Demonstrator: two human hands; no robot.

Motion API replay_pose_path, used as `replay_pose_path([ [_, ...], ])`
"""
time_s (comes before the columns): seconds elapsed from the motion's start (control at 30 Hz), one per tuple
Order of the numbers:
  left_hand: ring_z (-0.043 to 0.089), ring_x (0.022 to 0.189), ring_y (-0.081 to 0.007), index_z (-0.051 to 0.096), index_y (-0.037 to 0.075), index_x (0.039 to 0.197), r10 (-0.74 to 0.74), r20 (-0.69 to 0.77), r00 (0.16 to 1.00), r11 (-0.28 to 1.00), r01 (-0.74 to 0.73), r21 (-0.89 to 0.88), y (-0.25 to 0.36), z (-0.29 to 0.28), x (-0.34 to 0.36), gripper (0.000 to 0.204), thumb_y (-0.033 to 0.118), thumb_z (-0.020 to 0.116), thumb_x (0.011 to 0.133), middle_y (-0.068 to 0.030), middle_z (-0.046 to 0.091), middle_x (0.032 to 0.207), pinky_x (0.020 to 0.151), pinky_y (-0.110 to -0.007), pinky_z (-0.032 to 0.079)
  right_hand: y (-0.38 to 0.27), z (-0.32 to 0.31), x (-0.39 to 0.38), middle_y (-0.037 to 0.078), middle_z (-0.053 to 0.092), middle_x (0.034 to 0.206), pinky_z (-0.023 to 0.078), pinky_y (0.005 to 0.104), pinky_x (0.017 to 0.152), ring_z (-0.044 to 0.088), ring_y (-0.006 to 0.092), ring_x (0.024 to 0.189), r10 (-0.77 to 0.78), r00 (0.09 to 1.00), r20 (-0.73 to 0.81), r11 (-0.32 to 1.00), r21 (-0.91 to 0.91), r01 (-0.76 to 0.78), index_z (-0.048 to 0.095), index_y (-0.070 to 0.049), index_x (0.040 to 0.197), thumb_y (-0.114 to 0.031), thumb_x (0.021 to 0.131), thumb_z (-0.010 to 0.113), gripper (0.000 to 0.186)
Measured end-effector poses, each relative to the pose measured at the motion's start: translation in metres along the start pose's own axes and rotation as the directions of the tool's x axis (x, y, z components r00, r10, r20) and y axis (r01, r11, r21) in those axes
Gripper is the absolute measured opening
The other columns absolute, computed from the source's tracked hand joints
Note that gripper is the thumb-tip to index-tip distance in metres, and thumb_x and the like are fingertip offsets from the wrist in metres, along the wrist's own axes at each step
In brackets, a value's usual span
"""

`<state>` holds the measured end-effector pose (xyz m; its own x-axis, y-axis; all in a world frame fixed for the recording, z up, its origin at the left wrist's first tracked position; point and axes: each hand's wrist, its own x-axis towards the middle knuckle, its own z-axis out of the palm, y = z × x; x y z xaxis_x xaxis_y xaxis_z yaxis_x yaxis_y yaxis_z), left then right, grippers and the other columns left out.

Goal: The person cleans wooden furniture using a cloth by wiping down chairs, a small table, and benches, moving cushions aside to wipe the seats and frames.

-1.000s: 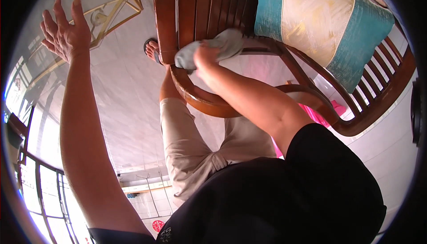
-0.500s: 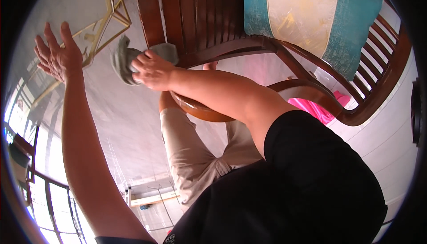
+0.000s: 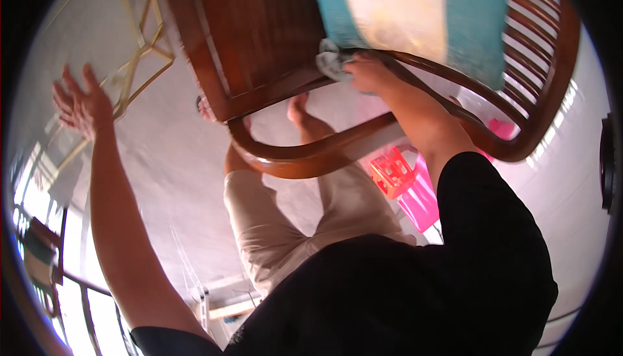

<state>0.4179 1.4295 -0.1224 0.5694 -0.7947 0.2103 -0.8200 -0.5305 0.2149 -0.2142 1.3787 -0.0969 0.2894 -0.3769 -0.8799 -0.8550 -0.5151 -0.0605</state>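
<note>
My right hand (image 3: 366, 72) grips a grey cloth (image 3: 332, 61) on the wooden chair's seat, beside the curved armrest and just below the teal and cream cushion (image 3: 402, 12). The hand and cloth are somewhat blurred. My left hand (image 3: 83, 101) is raised at the far left with fingers spread, holding nothing. The brown wooden seat (image 3: 253, 38) spreads between my hands, with a curved wooden arm (image 3: 295, 164) over my legs.
A red plastic basket (image 3: 391, 173) and a pink plastic item (image 3: 418, 203) are under the chair on the pale floor. A gold-coloured metal pattern (image 3: 139, 64) lies at the upper left. My sandalled foot shows beside the seat's corner.
My right hand with the cloth has moved from the seat's left end rightward to the cushion. My left hand stays spread, now lower in view. The chair has shifted left in the picture.
</note>
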Motion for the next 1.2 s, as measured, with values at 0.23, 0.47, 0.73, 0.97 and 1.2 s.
replay_pose_path([
  [0.23, 0.024, 0.157, -0.0287, 0.034, 0.034, 0.162, 0.006, 0.119, 0.993, 0.911, -0.055, 0.408, -0.073, 0.035, 0.012, 0.076, 0.078, 0.039, 0.099, -0.0051, 0.032, 0.169, 0.118, -0.069, 0.022, -0.048, -0.101, -0.181, 0.015, 0.057, 0.101, 0.051, 0.0484, 0.078, 0.059, 0.0348, 0.1, 0.068, 0.777, -0.626, 0.974, 0.209, 0.083, 0.072, -0.014, 0.099, -0.022, 0.069, 0.075, 0.031],
  [0.47, 0.055, 0.131, -0.0394, 0.058, 0.003, 0.141, 0.22, -0.003, 0.975, 0.946, -0.214, -0.245, 0.129, -0.036, -0.057, 0.057, 0.036, 0.074, 0.097, -0.0211, 0.061, 0.138, 0.108, -0.047, 0.049, 0.063, -0.183, -0.447, 0.022, 0.058, 0.128, 0.052, 0.0476, 0.095, 0.058, 0.0406, 0.117, 0.34, 0.375, -0.863, 0.912, 0.206, -0.354, 0.071, -0.015, 0.123, -0.021, 0.077, 0.074, 0.047],
  [0.73, 0.02, 0.158, -0.0376, 0.033, 0.028, 0.162, 0.755, 0.153, 0.637, 0.558, -0.502, -0.661, 0.508, -0.192, -0.171, 0.09, 0.035, 0.08, 0.086, -0.0085, 0.021, 0.172, 0.121, -0.074, 0.015, 0.154, -0.13, -0.442, 0.027, 0.051, 0.144, 0.05, 0.0479, 0.104, 0.057, 0.0468, 0.125, 0.25, 0.291, -0.923, 0.964, 0.21, -0.16, 0.069, -0.015, 0.134, -0.015, 0.083, 0.08, 0.052],
  [0.97, 0.028, 0.153, -0.0309, 0.031, 0.027, 0.163, 0.937, 0.204, 0.283, 0.339, -0.878, -0.338, 0.58, -0.183, -0.164, 0.078, 0.023, 0.065, 0.094, -0.0041, 0.04, 0.156, 0.123, -0.075, 0.011, 0.143, -0.126, -0.435, 0.025, 0.053, 0.143, 0.05, 0.0456, 0.105, 0.058, 0.0433, 0.126, 0.218, 0.215, -0.952, 0.965, 0.178, -0.192, 0.069, -0.01, 0.133, -0.009, 0.084, 0.077, 0.049],
  [1.2, 0.053, 0.124, -0.0308, 0.064, 0.016, 0.135, 0.834, 0.12, 0.539, 0.525, -0.708, -0.472, 0.432, -0.249, -0.123, 0.064, -0.002, 0.065, 0.074, -0.0037, 0.061, 0.116, 0.125, -0.066, 0.021, 0.152, -0.125, -0.439, 0.028, 0.053, 0.141, 0.05, 0.0479, 0.104, 0.057, 0.0453, 0.123, 0.176, 0.204, -0.963, 0.979, 0.15, -0.137, 0.068, -0.009, 0.133, -0.011, 0.084, 0.077, 0.05],
])
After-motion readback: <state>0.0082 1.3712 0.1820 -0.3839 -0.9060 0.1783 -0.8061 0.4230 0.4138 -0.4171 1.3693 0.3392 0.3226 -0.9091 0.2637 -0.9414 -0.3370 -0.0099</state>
